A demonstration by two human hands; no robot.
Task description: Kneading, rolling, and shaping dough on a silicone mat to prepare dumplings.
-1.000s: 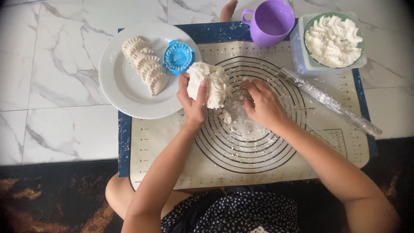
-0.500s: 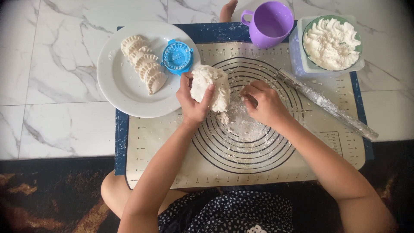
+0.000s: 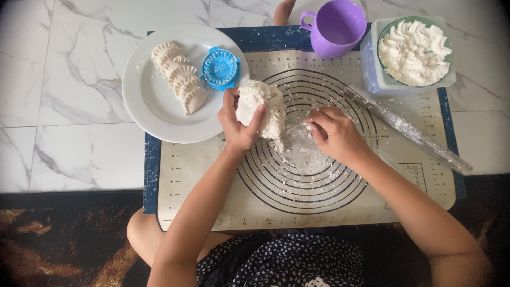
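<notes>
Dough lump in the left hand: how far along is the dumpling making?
Done: a row of crimped dumplings lies on the white plate beside the blue press. In hand: the left hand grips the dough lump while the right hand gathers scraps on the floured mat. Left: most of the dough is unshaped, the filling bowl looks full.

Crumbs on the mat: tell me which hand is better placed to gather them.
Right. The right hand already rests fingertips-down on the crumbs, free of load; the left hand is busy gripping the dough.
</notes>
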